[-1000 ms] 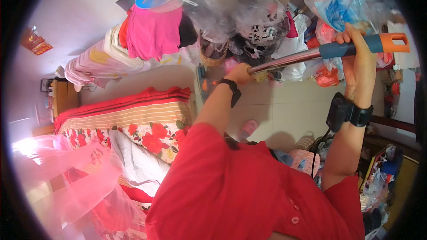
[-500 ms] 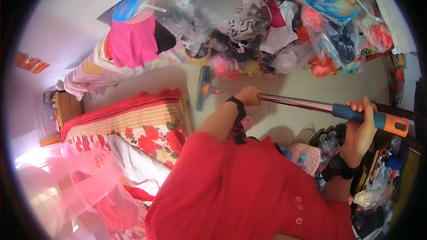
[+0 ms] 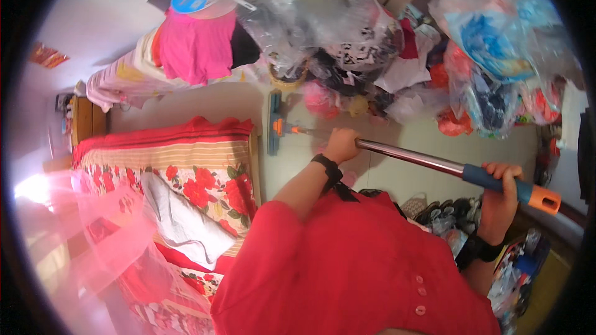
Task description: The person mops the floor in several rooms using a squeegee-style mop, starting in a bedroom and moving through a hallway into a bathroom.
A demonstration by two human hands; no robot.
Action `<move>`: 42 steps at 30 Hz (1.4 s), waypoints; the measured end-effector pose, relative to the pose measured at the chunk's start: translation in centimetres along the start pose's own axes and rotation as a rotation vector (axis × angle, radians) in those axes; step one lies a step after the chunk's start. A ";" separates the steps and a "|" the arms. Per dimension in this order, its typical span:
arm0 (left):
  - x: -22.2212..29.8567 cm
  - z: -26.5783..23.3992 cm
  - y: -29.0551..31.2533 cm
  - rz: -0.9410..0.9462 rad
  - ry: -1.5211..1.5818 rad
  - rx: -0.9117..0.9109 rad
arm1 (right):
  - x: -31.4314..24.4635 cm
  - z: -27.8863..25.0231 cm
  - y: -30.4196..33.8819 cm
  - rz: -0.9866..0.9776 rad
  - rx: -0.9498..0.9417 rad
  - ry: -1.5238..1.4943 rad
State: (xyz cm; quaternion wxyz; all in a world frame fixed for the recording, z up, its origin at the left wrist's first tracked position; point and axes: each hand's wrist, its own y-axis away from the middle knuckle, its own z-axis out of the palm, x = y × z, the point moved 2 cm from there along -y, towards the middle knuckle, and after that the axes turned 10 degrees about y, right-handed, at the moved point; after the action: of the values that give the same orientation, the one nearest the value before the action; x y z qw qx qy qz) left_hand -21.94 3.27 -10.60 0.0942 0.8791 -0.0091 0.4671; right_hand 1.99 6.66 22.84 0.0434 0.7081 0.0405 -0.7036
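Observation:
A long-handled floor mop (image 3: 410,159) with a shiny metal pole slants across my front. Its narrow grey-blue head (image 3: 274,123), joined by an orange piece, lies on the pale tiled floor close to the bed's edge. My left hand (image 3: 343,145) is closed around the pole's lower part, its back toward me. Farther up, my right hand (image 3: 501,198) grips the blue section of the blue and orange handle, with the orange end sticking out past it.
At left is a bed (image 3: 164,155) with a red floral cover. Plastic bags (image 3: 310,18), clothes and a basket (image 3: 288,74) are heaped along the far side. Shoes (image 3: 444,211) and more bags lie at lower right. Sheer pink netting (image 3: 112,223) hangs at lower left.
The mop head has slid left, nearer the bed. Both hands moved with the pole, keeping their grip, and the handle end dropped lower in view. The whole view has turned slightly.

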 end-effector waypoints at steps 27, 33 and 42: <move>14.7 29.3 -4.3 -0.092 -0.173 -0.526 | 1.2 -40.7 7.4 0.202 0.101 -0.134; 18.9 33.2 -3.7 -0.064 -0.055 -0.490 | -1.6 -45.9 6.8 0.091 0.059 0.055; 12.3 28.8 -0.8 -0.190 0.011 -0.084 | 3.1 -41.7 1.1 0.284 -0.141 -0.081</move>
State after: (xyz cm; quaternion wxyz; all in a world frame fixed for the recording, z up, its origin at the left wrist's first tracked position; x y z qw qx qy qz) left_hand 8.66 -0.05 -16.35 0.1750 0.8688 0.0551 0.4600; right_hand 43.50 10.48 19.97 0.1934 0.6729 -0.0125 -0.7139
